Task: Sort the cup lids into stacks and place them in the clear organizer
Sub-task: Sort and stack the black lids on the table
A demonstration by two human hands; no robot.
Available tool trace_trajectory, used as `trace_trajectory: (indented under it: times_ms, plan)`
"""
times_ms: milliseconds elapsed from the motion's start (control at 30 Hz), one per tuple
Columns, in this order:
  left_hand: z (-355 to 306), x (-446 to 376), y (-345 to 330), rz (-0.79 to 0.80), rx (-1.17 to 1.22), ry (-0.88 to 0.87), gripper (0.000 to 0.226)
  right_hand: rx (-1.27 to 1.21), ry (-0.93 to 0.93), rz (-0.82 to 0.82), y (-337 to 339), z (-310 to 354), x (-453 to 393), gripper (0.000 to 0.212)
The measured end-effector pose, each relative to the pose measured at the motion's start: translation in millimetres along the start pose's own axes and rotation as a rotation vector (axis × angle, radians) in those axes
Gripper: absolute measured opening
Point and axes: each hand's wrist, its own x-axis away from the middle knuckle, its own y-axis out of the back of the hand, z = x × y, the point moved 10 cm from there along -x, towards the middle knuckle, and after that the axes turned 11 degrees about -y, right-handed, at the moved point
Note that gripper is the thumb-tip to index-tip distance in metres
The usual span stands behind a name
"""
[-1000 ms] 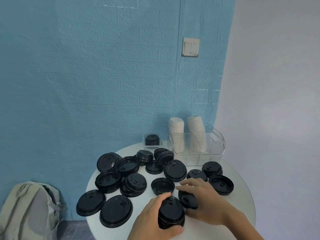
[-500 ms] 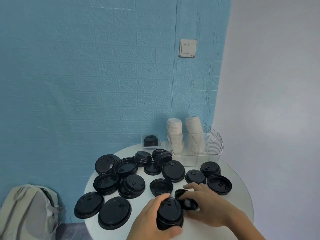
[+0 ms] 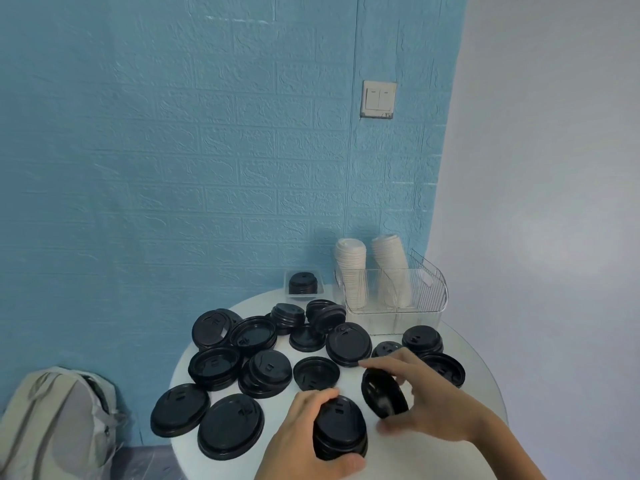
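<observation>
Black round plastic stack (image 3: 341,429) sits gripped by left hand (image 3: 304,441); right hand (image 3: 427,403), at 3 o'clock, pinches tilted lid (image 3: 384,393).

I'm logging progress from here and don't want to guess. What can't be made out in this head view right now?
- Lid count in the stack the left hand grips: fingers cover its side.
- Underside of the tilted lid in the right hand: motion blur.
- White stacks in the clear organizer: too small to count.
- Table near edge: cut off by the frame's bottom.
</observation>
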Motion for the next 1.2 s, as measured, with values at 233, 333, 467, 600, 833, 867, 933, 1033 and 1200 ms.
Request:
trace_trajectory:
  times_ms: [233,333,467,600,833,867,933,1033,1200]
  plan:
    - [-2,0,-1,0.001,0.023,0.019,0.086,-0.525,0.062,-0.175,0,24,7,0.075]
    - [2,1,0,-0.021,0.053,0.050,0.102,-0.439,0.044,-0.116,-20,29,5,0.072]
    - [9,0,-2,-0.009,0.054,0.068,0.115,-0.312,0.017,0.018,-45,27,3,0.068]
    - [8,-1,-2,-0.006,0.011,0.054,0.103,-0.326,0.005,0.077,-54,24,5,0.065]
    - [3,1,-6,0.000,-0.039,-0.032,0.088,-0.319,-0.040,0.079,-55,17,3,0.054]
    - [2,1,-7,0.002,-0.040,-0.037,0.085,-0.326,-0.045,0.083,-56,15,2,0.054]
    - [1,0,-7,-0.005,-0.033,-0.040,0.080,-0.323,-0.040,0.088,-57,14,2,0.055]
    - [2,0,-7,-0.008,-0.027,-0.029,0.075,-0.291,-0.016,0.119,-51,18,1,0.052]
    - [3,-1,-9,0.018,-0.001,-0.026,0.067,-0.282,-0.049,-0.299,6,-1,-43,0.034]
